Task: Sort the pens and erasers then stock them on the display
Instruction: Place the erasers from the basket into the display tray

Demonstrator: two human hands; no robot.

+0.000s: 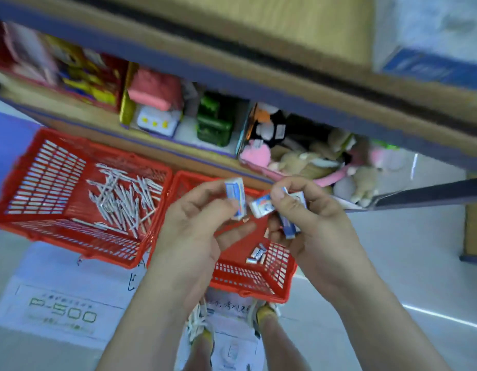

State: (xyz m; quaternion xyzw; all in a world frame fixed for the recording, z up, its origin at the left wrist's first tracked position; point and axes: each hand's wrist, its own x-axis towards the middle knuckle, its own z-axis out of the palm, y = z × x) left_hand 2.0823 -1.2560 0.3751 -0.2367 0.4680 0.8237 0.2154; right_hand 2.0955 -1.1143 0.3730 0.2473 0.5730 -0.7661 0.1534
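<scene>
Display shelving [232, 84] far across the top, red basket [31, 162] at left holding white pens [122, 196], second red basket [258, 279] right of it below the hands, left hand [194, 226] pinching one boxed eraser [236, 196], right hand [312, 226] curled round several erasers [261, 208], few loose erasers [256, 255] in second basket

Left hand [194, 223] and right hand [309, 220] hold boxed erasers [262, 207] above a red basket [258, 282].
</scene>
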